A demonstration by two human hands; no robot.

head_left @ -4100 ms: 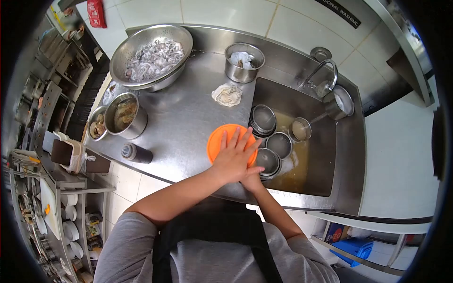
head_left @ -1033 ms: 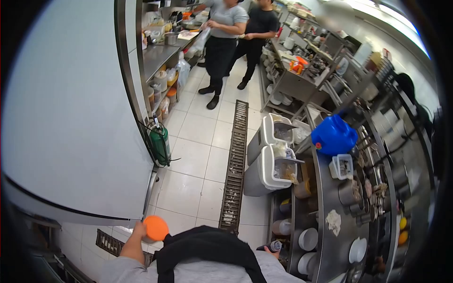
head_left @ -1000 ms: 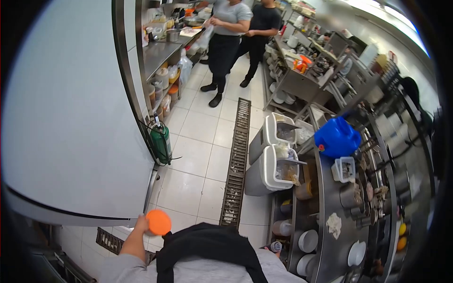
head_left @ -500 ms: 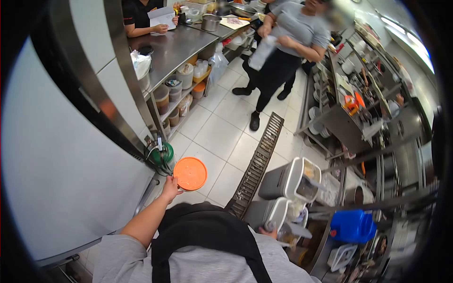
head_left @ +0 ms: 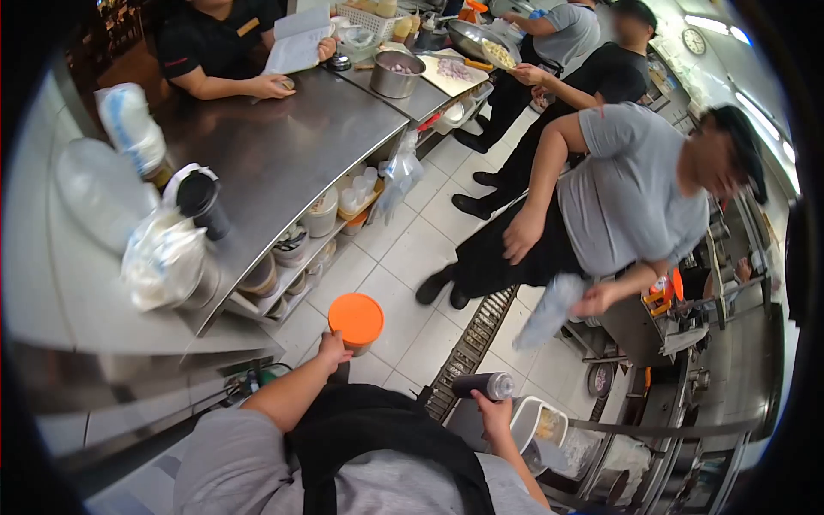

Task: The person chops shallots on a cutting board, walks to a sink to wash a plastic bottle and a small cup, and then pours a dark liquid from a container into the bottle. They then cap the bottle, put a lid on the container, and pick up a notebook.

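My left hand [head_left: 335, 351] is closed on the near side of a round tub [head_left: 355, 318] with a flat orange lid, held out over the floor. Most of the tub's body is hidden beneath the lid. In my right hand [head_left: 493, 413] is a dark bottle [head_left: 477, 384] with a clear top, tilted on its side and pointing right. My fingers wrap around it near the clear end. Whatever the bottle contains looks dark.
Ahead on the left stands a steel counter [head_left: 283, 146] with tubs on shelves below. A co-worker [head_left: 635, 189] carrying a clear plastic item stands ahead on the right. A floor drain grate [head_left: 476, 339] runs between us. White-rimmed bins [head_left: 539, 422] stand at my right.
My view has moved forward toward the counter. My right hand has come up from beside the bins and now shows the dark bottle. The co-worker is closer and turned right.
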